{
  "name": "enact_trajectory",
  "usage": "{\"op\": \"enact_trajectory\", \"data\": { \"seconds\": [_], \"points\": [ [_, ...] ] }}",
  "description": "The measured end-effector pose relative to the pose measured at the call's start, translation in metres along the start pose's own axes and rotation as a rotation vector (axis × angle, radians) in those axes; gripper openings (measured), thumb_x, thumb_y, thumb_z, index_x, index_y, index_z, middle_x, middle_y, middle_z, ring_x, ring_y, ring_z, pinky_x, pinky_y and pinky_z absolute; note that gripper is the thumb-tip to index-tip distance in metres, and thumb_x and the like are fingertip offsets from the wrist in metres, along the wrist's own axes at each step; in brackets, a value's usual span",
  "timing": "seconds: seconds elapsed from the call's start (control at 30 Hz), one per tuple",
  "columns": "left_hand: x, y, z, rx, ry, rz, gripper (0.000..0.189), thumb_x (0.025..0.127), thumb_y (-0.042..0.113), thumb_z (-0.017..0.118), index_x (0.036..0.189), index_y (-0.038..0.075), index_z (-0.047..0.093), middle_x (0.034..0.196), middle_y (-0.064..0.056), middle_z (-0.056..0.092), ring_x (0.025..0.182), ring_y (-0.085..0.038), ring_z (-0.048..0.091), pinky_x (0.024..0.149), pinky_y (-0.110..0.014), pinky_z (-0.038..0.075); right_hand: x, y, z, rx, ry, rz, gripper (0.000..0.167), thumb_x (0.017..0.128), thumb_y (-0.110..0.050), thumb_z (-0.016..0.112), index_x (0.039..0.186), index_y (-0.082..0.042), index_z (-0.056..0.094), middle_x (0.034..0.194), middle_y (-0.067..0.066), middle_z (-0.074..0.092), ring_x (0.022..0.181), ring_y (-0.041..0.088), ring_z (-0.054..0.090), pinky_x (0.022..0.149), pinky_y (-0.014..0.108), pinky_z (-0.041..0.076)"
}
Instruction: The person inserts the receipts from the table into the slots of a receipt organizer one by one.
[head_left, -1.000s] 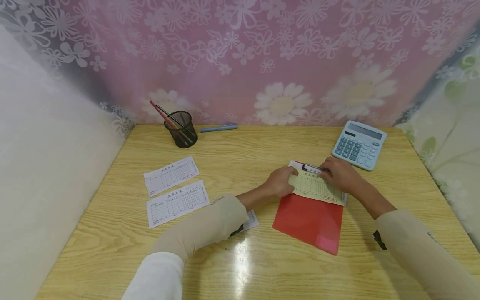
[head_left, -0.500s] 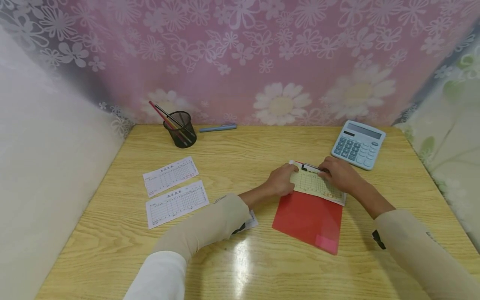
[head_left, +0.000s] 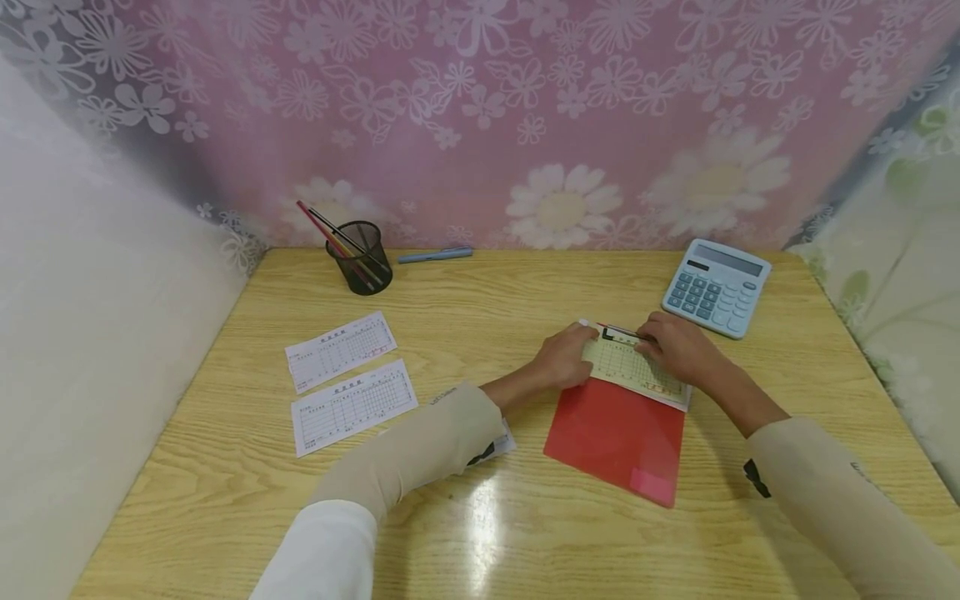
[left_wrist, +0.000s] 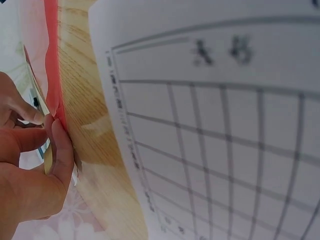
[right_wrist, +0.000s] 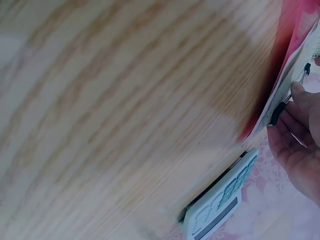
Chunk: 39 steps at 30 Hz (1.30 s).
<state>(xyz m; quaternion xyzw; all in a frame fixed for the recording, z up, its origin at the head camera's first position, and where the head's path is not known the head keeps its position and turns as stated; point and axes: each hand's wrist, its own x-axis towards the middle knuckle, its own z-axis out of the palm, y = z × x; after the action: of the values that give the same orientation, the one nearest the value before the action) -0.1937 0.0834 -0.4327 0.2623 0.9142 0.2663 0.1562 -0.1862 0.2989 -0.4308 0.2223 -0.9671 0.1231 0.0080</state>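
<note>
In the head view, we see the left hand gripping the left edge of a yellow form on a red clipboard, while the right hand holds the metal clip. We judge the step to be seating the form under the clip; next calls for steadying the paper as the clip is eased down. The glossy wood-grain bench also carries white forms, a calculator and a mesh pen cup; a flowered curtain hangs behind.

In the left wrist view, we see thumb and fingers closed in a pinch.

In the right wrist view, we see thumb and fingertips closed on the clip.
</note>
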Motion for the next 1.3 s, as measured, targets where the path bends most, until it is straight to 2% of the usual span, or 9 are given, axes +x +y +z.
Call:
{"op": "enact_trajectory", "data": {
  "seconds": [0.17,0.33,0.5,0.57,0.67,0.7,0.93,1.17,1.3],
  "points": [
    [0.002,-0.001,0.000,0.010,-0.008,-0.011,0.052,0.089,0.011,0.057,0.139,0.012,0.045,0.136,0.000,0.049,0.102,-0.008,0.050,0.079,-0.018,0.039,0.000,-0.001,0.000,-0.009,-0.008,0.007,0.022,0.086,-0.013,0.068,0.099,0.004,0.068,0.089,0.013,0.061,0.077,0.024,0.057,0.068,0.040,0.049],
    [0.000,-0.006,-0.005,-0.045,-0.041,-0.037,0.059,0.090,0.015,0.059,0.145,0.015,0.037,0.141,-0.001,0.046,0.077,-0.007,0.066,0.077,-0.017,0.047,0.001,-0.001,0.000,-0.006,-0.007,0.004,0.023,0.084,-0.013,0.070,0.099,0.004,0.069,0.089,0.013,0.061,0.075,0.023,0.058,0.067,0.040,0.048],
    [-0.010,-0.018,-0.019,-0.094,-0.025,-0.016,0.065,0.090,0.019,0.062,0.147,0.013,0.033,0.143,-0.004,0.046,0.104,-0.014,0.064,0.092,-0.023,0.046,0.001,0.000,-0.003,0.006,-0.016,0.014,0.025,0.083,-0.013,0.071,0.101,0.004,0.069,0.091,0.015,0.063,0.077,0.025,0.059,0.068,0.041,0.048],
    [-0.015,-0.025,-0.025,-0.134,-0.023,-0.009,0.065,0.089,0.019,0.063,0.147,0.013,0.033,0.143,-0.005,0.047,0.104,-0.013,0.064,0.087,-0.023,0.049,0.001,-0.001,-0.003,0.009,-0.024,0.023,0.025,0.084,-0.013,0.071,0.101,0.004,0.069,0.092,0.015,0.063,0.078,0.026,0.059,0.068,0.042,0.048],
    [-0.024,-0.037,-0.036,-0.219,-0.035,-0.004,0.065,0.090,0.018,0.063,0.147,0.012,0.032,0.143,-0.006,0.046,0.077,-0.012,0.069,0.069,-0.020,0.052,0.002,-0.001,-0.004,0.013,-0.038,0.036,0.026,0.084,-0.014,0.071,0.102,0.004,0.069,0.092,0.015,0.063,0.078,0.025,0.059,0.068,0.041,0.048],
    [-0.027,-0.041,-0.039,-0.234,-0.034,0.000,0.065,0.090,0.018,0.063,0.147,0.012,0.032,0.144,-0.006,0.045,0.075,-0.012,0.069,0.067,-0.019,0.051,0.002,-0.001,-0.004,0.014,-0.042,0.042,0.026,0.084,-0.014,0.071,0.102,0.004,0.069,0.092,0.015,0.063,0.078,0.024,0.059,0.068,0.041,0.048],
    [-0.058,-0.078,-0.067,-0.265,0.013,0.030,0.059,0.093,0.018,0.060,0.145,0.007,0.035,0.144,-0.010,0.044,0.080,-0.017,0.066,0.064,-0.023,0.052,0.002,-0.002,-0.004,0.022,-0.054,0.078,0.026,0.084,-0.016,0.071,0.102,0.003,0.069,0.090,0.013,0.064,0.075,0.022,0.056,0.068,0.040,0.046],
    [-0.094,-0.130,-0.102,-0.268,0.140,-0.059,0.056,0.091,0.022,0.063,0.141,0.007,0.042,0.141,-0.013,0.047,0.094,-0.023,0.058,0.067,-0.029,0.050,0.002,0.000,-0.003,0.031,-0.059,0.078,0.027,0.085,-0.017,0.070,0.103,0.003,0.069,0.091,0.013,0.064,0.076,0.022,0.057,0.068,0.040,0.046],
    [-0.116,-0.167,-0.122,-0.215,0.209,-0.125,0.056,0.090,0.024,0.065,0.139,0.006,0.045,0.139,-0.013,0.048,0.100,-0.027,0.058,0.068,-0.030,0.051,0.002,0.002,-0.003,0.028,-0.059,0.083,0.027,0.085,-0.017,0.070,0.104,0.003,0.069,0.091,0.013,0.063,0.076,0.022,0.057,0.068,0.039,0.045]
  ]
}}
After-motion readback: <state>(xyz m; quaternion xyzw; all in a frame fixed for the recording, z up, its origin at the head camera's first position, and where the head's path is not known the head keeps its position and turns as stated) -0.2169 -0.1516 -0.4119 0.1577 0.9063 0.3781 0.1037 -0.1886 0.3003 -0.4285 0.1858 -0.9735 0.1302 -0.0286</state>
